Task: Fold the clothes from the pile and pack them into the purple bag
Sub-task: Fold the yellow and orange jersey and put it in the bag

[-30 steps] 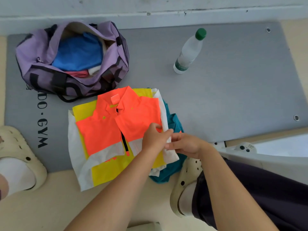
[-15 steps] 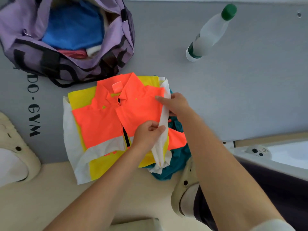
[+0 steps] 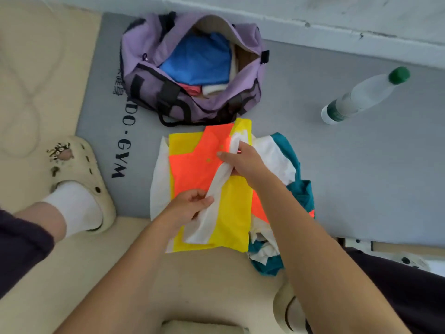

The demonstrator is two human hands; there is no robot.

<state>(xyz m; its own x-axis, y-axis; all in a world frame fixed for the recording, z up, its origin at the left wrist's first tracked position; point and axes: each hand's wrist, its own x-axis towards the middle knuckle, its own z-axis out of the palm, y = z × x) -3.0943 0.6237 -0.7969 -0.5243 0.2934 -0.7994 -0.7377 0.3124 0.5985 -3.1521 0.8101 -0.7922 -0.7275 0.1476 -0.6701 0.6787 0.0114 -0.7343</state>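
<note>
Left hand (image 3: 190,206): low on the jacket, fingers (image 3: 204,201) curled and pinching the near end of a white sleeve strip.
Right hand (image 3: 243,162): higher up on the same strip, thumb and fingers clamped on the white cloth near the collar.
Jacket (image 3: 192,172): orange, yellow and white, flat on the mat and partly on the beige floor, right side folded over toward the middle so a yellow panel faces up.
White sleeve (image 3: 216,189): stretched in a slanted line between both hands, lying across the orange and yellow panels.
Pile (image 3: 298,189): teal, white and orange clothes, crumpled, just right of the jacket and partly under it.
Purple bag (image 3: 192,107): on the mat beyond the jacket, near edge touching or almost touching the jacket's top, zip open.
Bag contents: blue folded cloth (image 3: 199,61) on top, a pink piece (image 3: 191,89) and a white piece (image 3: 214,88) tucked at the near side.
Mat (image 3: 361,165): grey, black lettering "GYM" along the left part, against a white wall.
Bottle (image 3: 366,95): clear plastic, green cap, standing on the mat, well apart to the right of the bag.
Left foot (image 3: 79,184): white sock in a cream clog, half on the mat's left corner.
Right clog (image 3: 289,307): cream, at the bottom edge, mostly hidden behind the right forearm.
</note>
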